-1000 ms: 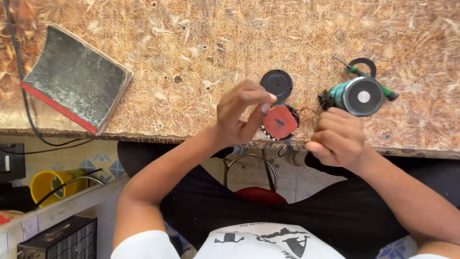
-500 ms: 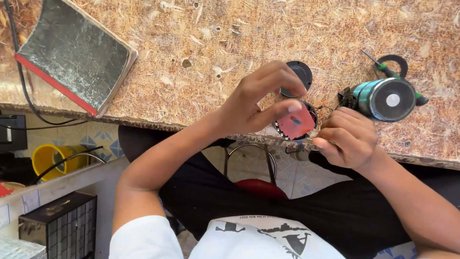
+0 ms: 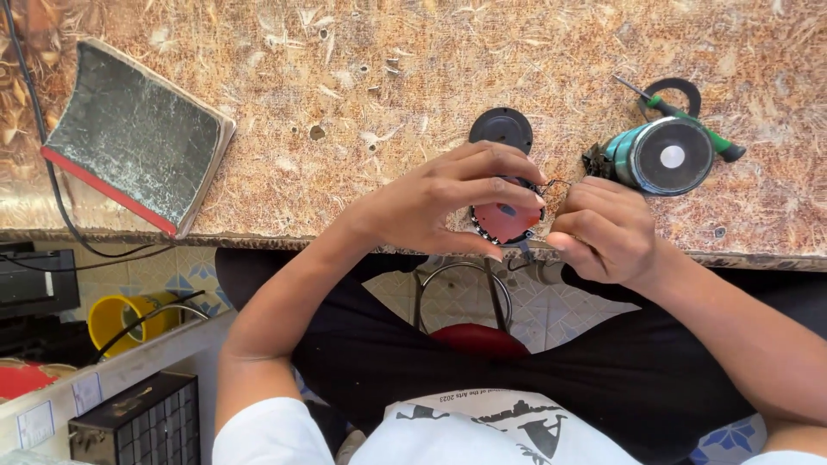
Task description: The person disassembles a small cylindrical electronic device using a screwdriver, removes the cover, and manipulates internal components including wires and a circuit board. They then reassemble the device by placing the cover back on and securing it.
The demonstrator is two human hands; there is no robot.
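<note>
My left hand [image 3: 444,207] is wrapped around a small round red part with a black toothed rim [image 3: 504,222], held at the near edge of the chipboard bench [image 3: 379,77]. My right hand [image 3: 603,228] is closed beside it, pinching thin wires that lead off the part. A black round cap [image 3: 500,127] lies on the bench just beyond my left fingers. A teal cylindrical unit with a silver round face [image 3: 656,155] lies to the right of my right hand.
A green-handled screwdriver [image 3: 689,116] and a black ring [image 3: 674,89] lie behind the teal unit. A worn dark pad with a red edge [image 3: 138,138] lies at the bench's left, with a black cable [image 3: 39,129] beside it. Under the bench are a red stool [image 3: 478,336] and a yellow cup [image 3: 129,314].
The view has shifted. My left hand has closed more fully around the red part, and my right hand has come in against it at the wires.
</note>
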